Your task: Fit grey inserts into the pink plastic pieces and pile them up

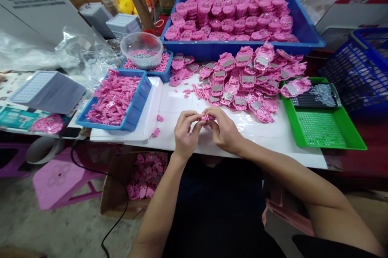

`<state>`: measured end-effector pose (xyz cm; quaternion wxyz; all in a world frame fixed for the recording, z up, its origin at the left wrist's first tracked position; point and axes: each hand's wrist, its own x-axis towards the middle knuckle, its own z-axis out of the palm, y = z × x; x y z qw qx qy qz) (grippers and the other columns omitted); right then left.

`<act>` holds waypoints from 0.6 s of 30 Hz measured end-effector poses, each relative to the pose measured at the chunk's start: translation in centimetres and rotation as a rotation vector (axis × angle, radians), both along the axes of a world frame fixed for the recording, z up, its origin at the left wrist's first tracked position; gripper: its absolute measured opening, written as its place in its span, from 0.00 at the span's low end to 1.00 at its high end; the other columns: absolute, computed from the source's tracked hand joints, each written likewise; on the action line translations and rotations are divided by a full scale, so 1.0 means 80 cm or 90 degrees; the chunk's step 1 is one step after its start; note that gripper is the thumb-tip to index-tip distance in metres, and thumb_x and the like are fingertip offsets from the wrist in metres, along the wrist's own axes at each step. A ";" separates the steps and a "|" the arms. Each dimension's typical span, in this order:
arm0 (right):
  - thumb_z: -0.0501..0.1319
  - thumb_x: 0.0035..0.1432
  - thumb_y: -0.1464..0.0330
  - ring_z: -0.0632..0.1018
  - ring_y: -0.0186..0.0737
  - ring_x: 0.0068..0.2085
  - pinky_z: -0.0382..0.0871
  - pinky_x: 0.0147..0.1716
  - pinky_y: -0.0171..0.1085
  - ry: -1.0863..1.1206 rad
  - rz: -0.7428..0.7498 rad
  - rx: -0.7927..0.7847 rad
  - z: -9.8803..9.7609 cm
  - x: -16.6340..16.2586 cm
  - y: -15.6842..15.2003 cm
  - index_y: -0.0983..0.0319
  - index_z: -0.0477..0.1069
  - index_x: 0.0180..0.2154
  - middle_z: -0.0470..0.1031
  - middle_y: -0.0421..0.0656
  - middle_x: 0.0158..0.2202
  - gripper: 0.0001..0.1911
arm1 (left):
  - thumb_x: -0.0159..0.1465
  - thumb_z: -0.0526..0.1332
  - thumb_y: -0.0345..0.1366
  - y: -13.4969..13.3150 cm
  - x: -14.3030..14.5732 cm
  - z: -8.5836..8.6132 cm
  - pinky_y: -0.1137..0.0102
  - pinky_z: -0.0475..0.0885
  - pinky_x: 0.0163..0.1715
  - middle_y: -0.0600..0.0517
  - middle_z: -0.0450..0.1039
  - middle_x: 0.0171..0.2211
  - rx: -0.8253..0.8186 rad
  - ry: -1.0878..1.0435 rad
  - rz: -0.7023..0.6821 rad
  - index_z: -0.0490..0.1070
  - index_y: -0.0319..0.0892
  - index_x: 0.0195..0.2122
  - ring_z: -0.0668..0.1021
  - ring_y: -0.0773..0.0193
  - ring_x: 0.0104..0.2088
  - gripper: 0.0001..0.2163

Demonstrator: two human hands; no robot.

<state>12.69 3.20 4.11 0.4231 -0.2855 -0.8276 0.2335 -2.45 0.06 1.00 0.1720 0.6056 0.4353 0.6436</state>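
Near the front edge of the white work surface (176, 141), my left hand (188, 131) and my right hand (223, 131) meet, fingertips pinched around a small pink plastic part (207, 118). Fingers cover most of it, so its exact kind stays unclear. Just beyond my hands lies a heap of pink plastic shells (242, 76), many bearing a silvery rectangular plate. Tiny pink pieces (189, 89) are scattered left of that heap. A couple of loose pink bits (156, 132) rest left of my left hand.
A blue bin (136, 102) of pink parts stands left, with a clear tub (142, 50) of small metal pieces behind it. A large blue tray (306, 19) of stacked pink shells spans the back. Right is a green tray (354, 133); below left, a cardboard box (117, 193).
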 end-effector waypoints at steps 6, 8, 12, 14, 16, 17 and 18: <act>0.50 0.70 0.71 0.74 0.43 0.40 0.71 0.42 0.43 -0.006 -0.006 -0.031 0.003 -0.005 -0.005 0.59 0.63 0.45 0.71 0.47 0.40 0.05 | 0.68 0.63 0.35 -0.004 -0.003 0.002 0.66 0.77 0.40 0.50 0.74 0.37 0.018 0.017 0.021 0.76 0.43 0.41 0.78 0.63 0.39 0.04; 0.51 0.70 0.72 0.74 0.42 0.38 0.71 0.41 0.43 -0.008 -0.009 -0.048 0.007 -0.007 -0.009 0.59 0.63 0.44 0.71 0.45 0.38 0.05 | 0.68 0.63 0.33 -0.005 -0.004 0.003 0.66 0.77 0.41 0.50 0.74 0.37 0.049 0.024 0.020 0.75 0.43 0.41 0.78 0.63 0.39 0.03; 0.51 0.69 0.72 0.74 0.41 0.35 0.71 0.39 0.42 0.007 -0.021 -0.111 0.014 -0.011 -0.016 0.59 0.64 0.41 0.71 0.43 0.34 0.05 | 0.68 0.62 0.33 -0.006 -0.004 0.004 0.65 0.77 0.40 0.49 0.73 0.36 0.048 0.033 0.027 0.74 0.42 0.40 0.78 0.62 0.39 0.02; 0.52 0.69 0.72 0.74 0.40 0.35 0.71 0.38 0.40 0.015 -0.011 -0.130 0.019 -0.009 -0.015 0.60 0.65 0.41 0.72 0.43 0.34 0.05 | 0.68 0.63 0.35 -0.006 -0.004 0.003 0.65 0.77 0.40 0.50 0.72 0.35 0.036 0.016 0.032 0.74 0.42 0.39 0.78 0.62 0.39 0.03; 0.53 0.70 0.71 0.75 0.39 0.35 0.72 0.37 0.39 0.015 0.014 -0.138 0.026 -0.003 -0.011 0.61 0.67 0.43 0.74 0.44 0.36 0.05 | 0.68 0.63 0.35 -0.006 -0.003 0.002 0.67 0.77 0.38 0.50 0.72 0.34 0.026 -0.014 0.030 0.75 0.42 0.39 0.78 0.63 0.39 0.03; 0.54 0.70 0.70 0.76 0.39 0.35 0.72 0.38 0.39 0.009 0.031 -0.136 0.029 0.001 -0.008 0.61 0.69 0.44 0.75 0.45 0.37 0.05 | 0.68 0.64 0.36 -0.006 -0.003 0.002 0.67 0.76 0.38 0.51 0.72 0.35 0.019 -0.028 0.029 0.75 0.43 0.40 0.78 0.63 0.38 0.04; 0.56 0.70 0.69 0.77 0.39 0.37 0.73 0.38 0.39 -0.002 0.049 -0.130 0.033 0.006 -0.004 0.62 0.70 0.46 0.77 0.45 0.38 0.06 | 0.67 0.64 0.36 -0.005 -0.004 0.002 0.68 0.76 0.38 0.50 0.72 0.35 0.011 -0.039 0.032 0.76 0.43 0.41 0.78 0.63 0.38 0.04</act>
